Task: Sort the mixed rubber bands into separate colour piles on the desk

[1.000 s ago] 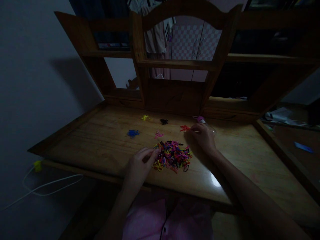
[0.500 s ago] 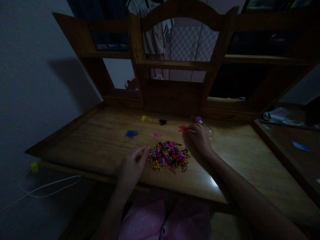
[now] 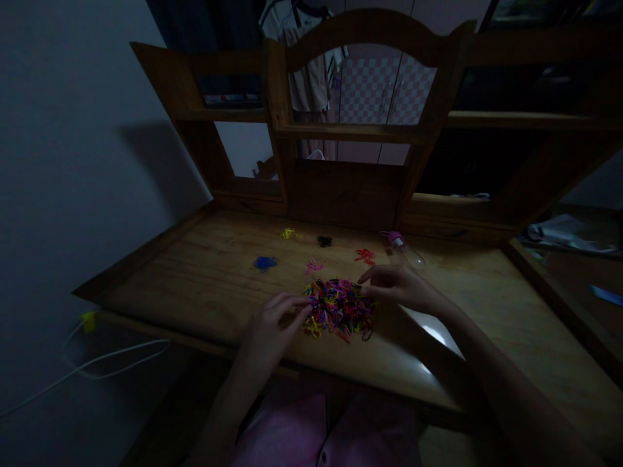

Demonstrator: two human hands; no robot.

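Bright pink, yellow, black, red and blue loops lie in one mixed pile [image 3: 338, 314], on the desk [image 3: 185, 279] between the person's two hands. The left hand [image 3: 272, 321] is at the pile's left side, its fingers bent and the tips close together. The right hand [image 3: 402, 290] is at the far right side of the pile, its thumb and first finger bent toward each other with a small gap. It is too dark to tell if either hand has hold of a loop.

Behind the big pile sit five little ones, each of one colour: a pink pile [image 3: 314, 265], a blue pile [image 3: 265, 263], a yellow pile [image 3: 288, 233], a black pile [image 3: 324, 241] and a red pile [image 3: 365, 256]. They stand apart, likely so the colours do not mix, and near enough to reach. A see-through bottle [image 3: 413, 255] with a purple cap [image 3: 394, 238] lies on its side just right of the red pile.

The big pile is close to the desk's front edge, which makes it easy to reach. Both arms come in over that edge with room to swing out sideways. At the back, a wooden shelf [image 3: 348, 131] stops long reaches.
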